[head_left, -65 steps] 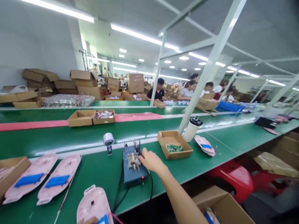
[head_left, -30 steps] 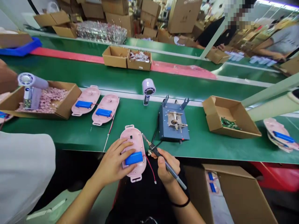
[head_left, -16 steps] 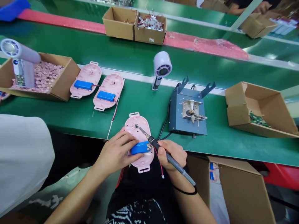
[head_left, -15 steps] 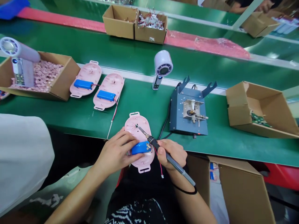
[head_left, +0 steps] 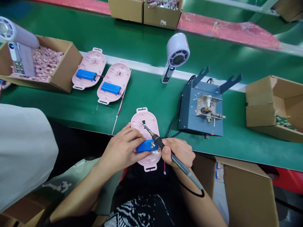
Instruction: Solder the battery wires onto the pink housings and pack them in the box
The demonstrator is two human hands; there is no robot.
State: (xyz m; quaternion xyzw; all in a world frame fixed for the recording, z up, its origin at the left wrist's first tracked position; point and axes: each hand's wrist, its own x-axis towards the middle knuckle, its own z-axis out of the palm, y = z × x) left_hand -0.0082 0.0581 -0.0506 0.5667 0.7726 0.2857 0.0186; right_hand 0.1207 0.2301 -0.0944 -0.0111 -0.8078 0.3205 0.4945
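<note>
My left hand grips the side of a pink plastic shell, which tilts over my lap at the table edge. Its fingertips also press on a blue battery pack lying across the lower half of the shell. In my right hand is a soldering iron, held like a pen. The iron's tip points at a small square hole in the shell's upper part; whether it touches is unclear. A thin red lead with a white plug hangs below the shell.
Two pink shells with batteries lie to the left, beside a carton of small pink parts. A handheld fan stands behind. Right are a blue-grey bracketed unit, a carton of green boards and a lower carton.
The view has shifted, so the bench things sit higher and the unit farther right. Both hands keep their hold, with the iron's tip still by the square hole.
</note>
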